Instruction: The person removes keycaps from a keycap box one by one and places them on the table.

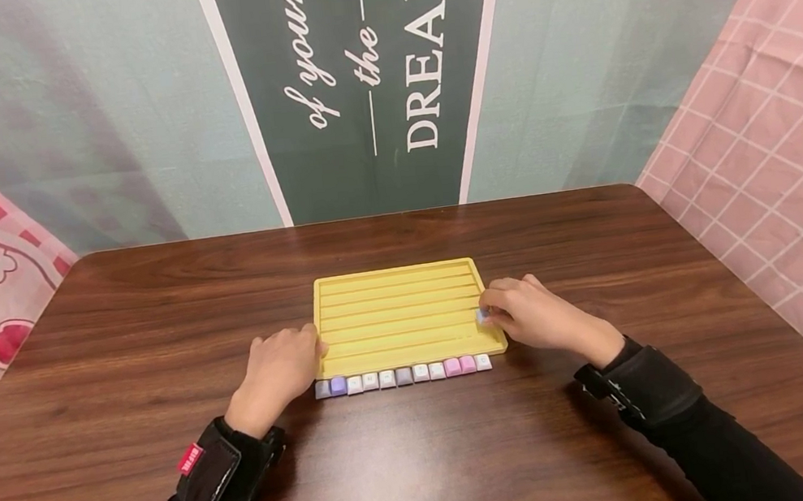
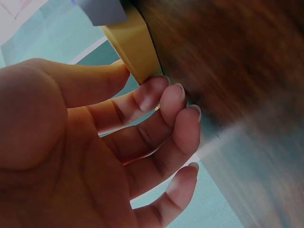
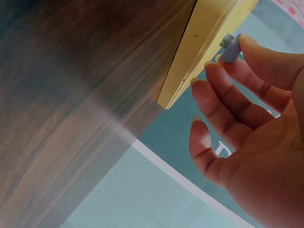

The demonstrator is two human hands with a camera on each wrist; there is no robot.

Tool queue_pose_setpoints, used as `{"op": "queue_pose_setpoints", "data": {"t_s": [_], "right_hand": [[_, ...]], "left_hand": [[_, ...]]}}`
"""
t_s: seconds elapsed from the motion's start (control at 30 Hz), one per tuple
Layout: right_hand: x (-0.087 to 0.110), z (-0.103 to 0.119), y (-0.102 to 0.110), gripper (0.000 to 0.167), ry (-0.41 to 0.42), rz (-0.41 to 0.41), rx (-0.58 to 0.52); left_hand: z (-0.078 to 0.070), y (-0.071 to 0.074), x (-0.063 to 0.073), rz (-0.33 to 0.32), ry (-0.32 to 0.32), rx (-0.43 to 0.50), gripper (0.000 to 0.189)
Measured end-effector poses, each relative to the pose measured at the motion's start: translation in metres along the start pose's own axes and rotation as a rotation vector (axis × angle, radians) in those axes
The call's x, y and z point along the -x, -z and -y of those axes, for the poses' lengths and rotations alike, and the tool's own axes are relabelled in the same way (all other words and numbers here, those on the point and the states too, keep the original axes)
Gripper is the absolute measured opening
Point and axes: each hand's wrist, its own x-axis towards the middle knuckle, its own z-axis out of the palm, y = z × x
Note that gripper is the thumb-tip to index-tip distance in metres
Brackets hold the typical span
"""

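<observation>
A yellow ridged tray (image 1: 401, 313) lies on the table with slots running side to side. My left hand (image 1: 285, 366) grips its left edge; in the left wrist view the thumb (image 2: 95, 84) is on one side of the yellow wall (image 2: 135, 45) and curled fingers are on the other. At the tray's right edge my right hand (image 1: 536, 314) pinches a light blue keycap (image 1: 482, 316) between thumb and forefinger. The right wrist view shows that keycap (image 3: 231, 49) tilted beside the rim, its hollow stem side facing the tray.
A row of keycaps in white, grey, purple and pink (image 1: 403, 376) runs along the tray's near side. The brown wooden table (image 1: 424, 460) ends at a light green cloth backdrop (image 1: 141, 147) with a dark lettered panel. Pink cloth (image 1: 789, 161) hangs at both sides.
</observation>
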Motion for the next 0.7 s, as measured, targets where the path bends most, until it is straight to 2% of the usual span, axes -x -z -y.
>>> {"op": "queue_pose_setpoints", "data": {"t_s": [0.7], "right_hand": [[0.011,0.004,0.001,0.011,0.055,0.01,-0.027]], "left_hand": [[0.0,0.001,0.001,-0.004,-0.001,-0.009,0.021]]}}
